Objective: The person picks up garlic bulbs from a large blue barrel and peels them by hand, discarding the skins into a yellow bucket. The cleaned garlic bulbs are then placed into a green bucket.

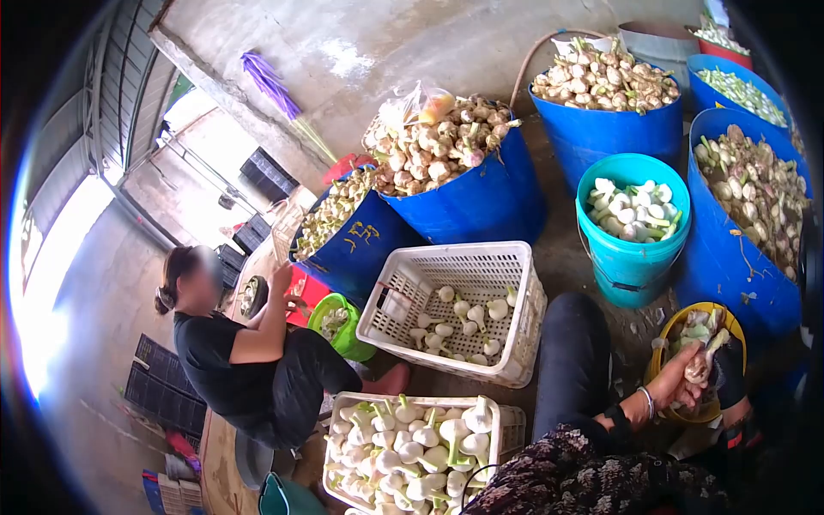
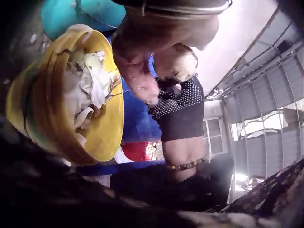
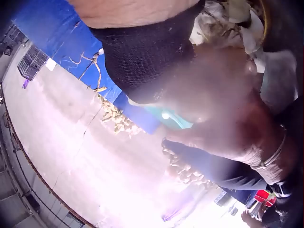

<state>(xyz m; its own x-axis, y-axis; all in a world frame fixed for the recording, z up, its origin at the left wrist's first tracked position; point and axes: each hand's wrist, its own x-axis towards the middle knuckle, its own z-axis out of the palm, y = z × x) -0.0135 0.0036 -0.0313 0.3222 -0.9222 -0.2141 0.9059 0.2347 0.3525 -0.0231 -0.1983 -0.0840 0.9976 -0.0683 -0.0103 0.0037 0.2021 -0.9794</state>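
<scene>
Over a yellow bucket [image 1: 740, 319], my left hand [image 1: 674, 378], with a silver bangle at its wrist, grips a garlic bulb [image 1: 699, 367]. In the left wrist view the pale bulb [image 2: 178, 66] sticks out beside the curled fingers. My right hand [image 2: 180, 111] wears a dark dotted glove and a beaded bracelet, and is close against the bulb. Its fingers are mostly hidden, and I cannot tell what they hold. Papery peelings and leaves [image 2: 90, 88] lie in the bucket. The right wrist view shows the black glove [image 3: 142, 59] beside the blurred left hand.
A teal bucket [image 1: 631, 279] of trimmed bulbs stands ahead, among large blue tubs [image 1: 730, 257] of garlic. To the left are a white crate [image 1: 446, 365] with several bulbs and a fuller crate [image 1: 506, 429] nearer me. Another person [image 1: 232, 343] sits by a green bucket [image 1: 356, 343].
</scene>
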